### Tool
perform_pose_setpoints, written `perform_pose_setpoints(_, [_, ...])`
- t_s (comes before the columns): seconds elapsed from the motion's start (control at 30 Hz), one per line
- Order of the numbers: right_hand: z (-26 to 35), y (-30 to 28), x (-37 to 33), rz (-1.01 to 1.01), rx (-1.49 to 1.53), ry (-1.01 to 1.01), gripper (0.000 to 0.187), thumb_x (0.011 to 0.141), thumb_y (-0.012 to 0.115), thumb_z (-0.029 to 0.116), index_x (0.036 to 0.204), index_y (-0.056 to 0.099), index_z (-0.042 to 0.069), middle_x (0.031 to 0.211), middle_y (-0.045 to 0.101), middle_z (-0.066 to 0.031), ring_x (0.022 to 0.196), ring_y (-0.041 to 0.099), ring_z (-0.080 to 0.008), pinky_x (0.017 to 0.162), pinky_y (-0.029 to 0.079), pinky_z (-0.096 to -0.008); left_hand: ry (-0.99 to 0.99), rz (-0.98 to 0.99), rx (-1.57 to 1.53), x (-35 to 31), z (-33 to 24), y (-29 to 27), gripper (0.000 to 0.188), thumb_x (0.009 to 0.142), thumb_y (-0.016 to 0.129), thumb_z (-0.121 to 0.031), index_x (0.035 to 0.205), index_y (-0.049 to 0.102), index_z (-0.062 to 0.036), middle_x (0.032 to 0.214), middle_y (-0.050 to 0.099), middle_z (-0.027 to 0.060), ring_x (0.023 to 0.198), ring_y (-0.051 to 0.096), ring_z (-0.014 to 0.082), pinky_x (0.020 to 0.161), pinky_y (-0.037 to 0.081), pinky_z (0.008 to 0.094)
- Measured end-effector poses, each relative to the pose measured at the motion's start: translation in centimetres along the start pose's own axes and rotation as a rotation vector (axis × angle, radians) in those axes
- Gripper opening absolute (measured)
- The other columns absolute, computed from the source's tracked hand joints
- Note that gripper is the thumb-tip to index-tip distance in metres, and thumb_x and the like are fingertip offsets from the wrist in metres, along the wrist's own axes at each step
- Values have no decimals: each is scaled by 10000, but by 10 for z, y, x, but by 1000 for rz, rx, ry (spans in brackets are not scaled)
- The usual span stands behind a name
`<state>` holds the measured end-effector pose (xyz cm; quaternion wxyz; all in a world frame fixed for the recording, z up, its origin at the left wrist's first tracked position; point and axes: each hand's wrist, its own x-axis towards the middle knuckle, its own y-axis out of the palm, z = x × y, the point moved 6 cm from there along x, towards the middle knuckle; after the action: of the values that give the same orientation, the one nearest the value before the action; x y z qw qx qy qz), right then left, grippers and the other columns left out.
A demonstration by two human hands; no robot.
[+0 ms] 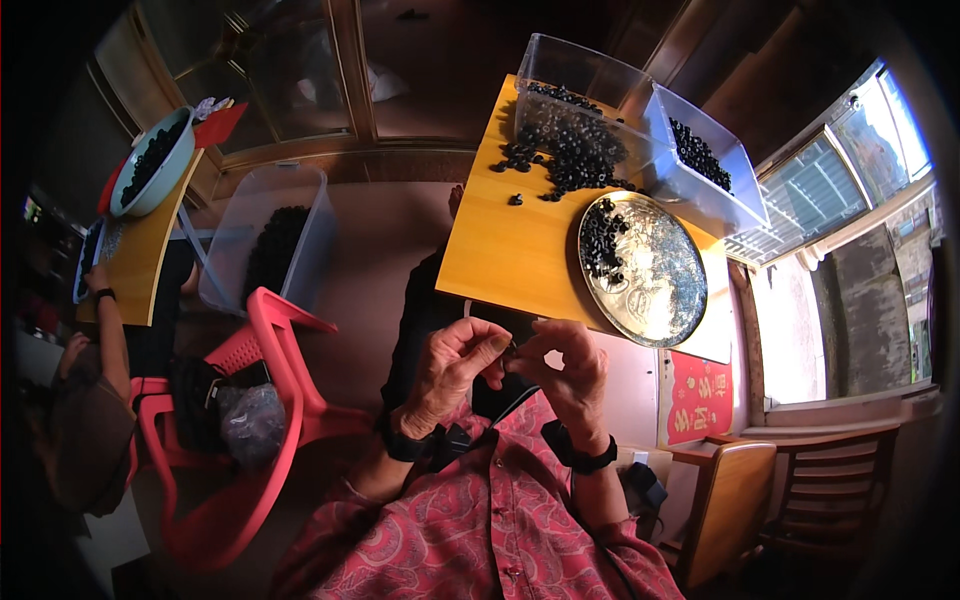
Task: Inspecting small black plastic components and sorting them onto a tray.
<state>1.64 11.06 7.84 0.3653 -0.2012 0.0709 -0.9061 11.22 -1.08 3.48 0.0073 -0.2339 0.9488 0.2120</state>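
My left hand (pixel 462 365) and my right hand (pixel 572 378) are raised close together in front of my chest, near the table's front edge. The left thumb and fingers pinch a small dark part (pixel 511 350), mostly hidden by the fingertips. My right thumb and forefinger close in a ring beside it; what they hold, if anything, is too small to tell. Just beyond my hands lies a round silver tray (pixel 665 285) with small black ring-like pieces (pixel 603 243) on its left side. Behind it a larger heap of black pieces (pixel 575 150) is spread over the yellow table (pixel 478 240).
Clear plastic boxes (pixel 650 180) stand at the table's back right, one with black pieces inside. At left, a person (pixel 95 400) sits by another yellow table (pixel 150 250) bearing a pale basin (pixel 180 165). A red plastic chair (pixel 290 400) and clear bin (pixel 310 240) stand between. Wooden chairs (pixel 735 500) are at right.
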Motion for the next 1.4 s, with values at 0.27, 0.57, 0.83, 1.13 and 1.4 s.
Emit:
perform_pose_setpoints(0.27, [-17,18,13,93,19,75,480,694,854,71,1102,606,25,869,722,-70,817,697,-133,729,567,-271,-73,-23,-15,7,3,-21,206,943,655,-200,992,662,0,754,650,28,616,610,75,564,524,225])
perform_pose_setpoints(0.57, [-32,48,35,246,211,144,566,723,842,118,1213,586,-1,988,716,-105,884,679,-158,805,547,-290,-86,-19,-116,14,0,-48,175,940,650,-149,1013,591,-1,780,619,45,595,587,89,531,495,228])
perform_pose_setpoints(0.83, [-38,63,39,335,354,248,503,750,816,77,1203,610,3,1019,718,-112,890,657,-148,823,525,-302,-139,30,-188,21,-4,-61,321,898,693,-148,1106,486,-19,763,613,47,546,567,87,488,468,218])
perform_pose_setpoints(1.13, [-37,53,29,185,415,244,325,784,769,-23,1082,640,-17,987,703,-85,913,672,-141,837,553,-288,-146,14,-126,25,6,-50,236,921,677,-158,1062,547,-19,753,626,38,527,561,72,475,448,202])
perform_pose_setpoints(1.4, [-33,41,28,20,439,184,340,773,772,-54,1064,598,-33,1002,695,-118,885,670,-150,816,560,-298,224,136,-44,25,-4,-34,554,864,721,-130,1359,508,-4,1332,558,120,1193,551,158,1003,485,291])
